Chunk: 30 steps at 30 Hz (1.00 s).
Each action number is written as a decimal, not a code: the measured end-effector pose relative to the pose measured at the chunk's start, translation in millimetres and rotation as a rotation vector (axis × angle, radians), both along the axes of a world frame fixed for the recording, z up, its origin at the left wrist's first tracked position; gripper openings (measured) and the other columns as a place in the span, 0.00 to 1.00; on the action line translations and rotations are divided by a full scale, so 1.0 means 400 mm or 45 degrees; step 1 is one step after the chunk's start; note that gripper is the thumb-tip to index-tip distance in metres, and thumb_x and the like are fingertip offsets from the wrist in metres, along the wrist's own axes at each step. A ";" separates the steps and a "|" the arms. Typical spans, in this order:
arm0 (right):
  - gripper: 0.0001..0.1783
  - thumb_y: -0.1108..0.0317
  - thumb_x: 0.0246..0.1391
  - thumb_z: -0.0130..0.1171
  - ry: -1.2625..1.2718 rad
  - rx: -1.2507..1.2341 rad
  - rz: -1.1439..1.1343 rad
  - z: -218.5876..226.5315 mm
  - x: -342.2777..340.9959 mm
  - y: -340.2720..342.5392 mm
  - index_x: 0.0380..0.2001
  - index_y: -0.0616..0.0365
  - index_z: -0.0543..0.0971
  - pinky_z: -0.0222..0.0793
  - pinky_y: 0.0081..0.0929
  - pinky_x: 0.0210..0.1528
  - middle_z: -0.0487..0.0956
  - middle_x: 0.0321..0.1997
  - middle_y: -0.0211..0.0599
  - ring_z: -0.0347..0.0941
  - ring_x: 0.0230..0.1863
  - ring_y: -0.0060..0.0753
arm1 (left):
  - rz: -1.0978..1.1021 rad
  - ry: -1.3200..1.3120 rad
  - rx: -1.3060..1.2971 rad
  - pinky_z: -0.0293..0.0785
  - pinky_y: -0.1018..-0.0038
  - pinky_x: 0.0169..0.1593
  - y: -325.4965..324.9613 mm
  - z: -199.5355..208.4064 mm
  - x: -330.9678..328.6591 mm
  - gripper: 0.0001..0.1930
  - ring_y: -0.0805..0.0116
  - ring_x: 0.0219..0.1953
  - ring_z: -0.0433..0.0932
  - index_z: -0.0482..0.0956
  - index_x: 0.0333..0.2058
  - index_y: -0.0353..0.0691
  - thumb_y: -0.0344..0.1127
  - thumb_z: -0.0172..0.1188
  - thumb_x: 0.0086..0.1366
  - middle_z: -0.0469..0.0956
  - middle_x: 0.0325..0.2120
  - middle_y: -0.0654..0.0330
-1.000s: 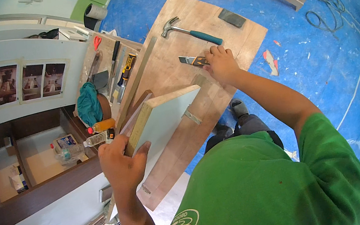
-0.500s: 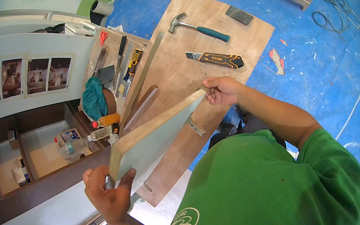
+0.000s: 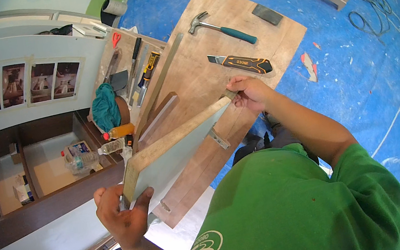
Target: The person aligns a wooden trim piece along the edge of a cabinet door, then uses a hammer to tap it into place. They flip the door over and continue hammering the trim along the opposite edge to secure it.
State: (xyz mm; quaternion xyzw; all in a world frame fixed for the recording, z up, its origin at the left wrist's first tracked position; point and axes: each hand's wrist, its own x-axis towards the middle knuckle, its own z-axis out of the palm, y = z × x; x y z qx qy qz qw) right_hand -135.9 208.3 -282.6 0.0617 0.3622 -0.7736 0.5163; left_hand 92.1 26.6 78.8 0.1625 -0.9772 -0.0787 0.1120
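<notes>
While both hands (image 3: 120,215) (image 3: 250,92) grip the board (image 3: 173,153), knife (image 3: 241,63) and hammer (image 3: 220,27) lie beyond.

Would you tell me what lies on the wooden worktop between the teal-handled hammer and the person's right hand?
In the head view, a black-and-orange utility knife lies between the teal-handled hammer and the right hand, which grips the pale board's end.

Left hand (image 3: 120,218) and right hand (image 3: 250,92) gripping pale board (image 3: 173,153) edge-up over plywood bench (image 3: 230,51)
</notes>
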 end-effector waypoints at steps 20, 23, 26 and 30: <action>0.09 0.64 0.69 0.66 -0.134 -0.191 0.099 -0.107 0.015 0.084 0.35 0.56 0.81 0.84 0.28 0.28 0.86 0.32 0.35 0.84 0.25 0.29 | -0.035 -0.073 -0.003 0.63 0.60 0.40 0.031 -0.017 0.002 0.20 0.54 0.28 0.68 0.80 0.28 0.39 0.35 0.84 0.40 0.77 0.23 0.58; 0.09 0.63 0.69 0.67 -0.018 -0.152 0.150 -0.151 0.004 0.082 0.35 0.55 0.81 0.81 0.27 0.26 0.85 0.29 0.34 0.82 0.22 0.27 | -0.131 -0.066 -0.012 0.63 0.60 0.42 0.039 -0.019 -0.001 0.21 0.54 0.25 0.68 0.80 0.28 0.39 0.35 0.85 0.41 0.76 0.22 0.59; 0.11 0.62 0.69 0.67 0.258 0.080 0.152 -0.120 -0.015 0.089 0.34 0.55 0.81 0.77 0.28 0.23 0.85 0.28 0.33 0.80 0.20 0.25 | -0.180 -0.042 -0.018 0.63 0.60 0.43 0.030 -0.039 0.004 0.21 0.53 0.24 0.68 0.81 0.31 0.39 0.36 0.85 0.42 0.76 0.23 0.59; 0.12 0.64 0.66 0.67 1.200 0.495 0.059 -0.006 0.008 0.082 0.31 0.60 0.81 0.75 0.38 0.29 0.84 0.28 0.42 0.81 0.26 0.42 | -0.194 -0.044 -0.060 0.63 0.60 0.44 0.010 -0.059 0.002 0.23 0.53 0.25 0.70 0.81 0.33 0.39 0.37 0.85 0.43 0.77 0.24 0.58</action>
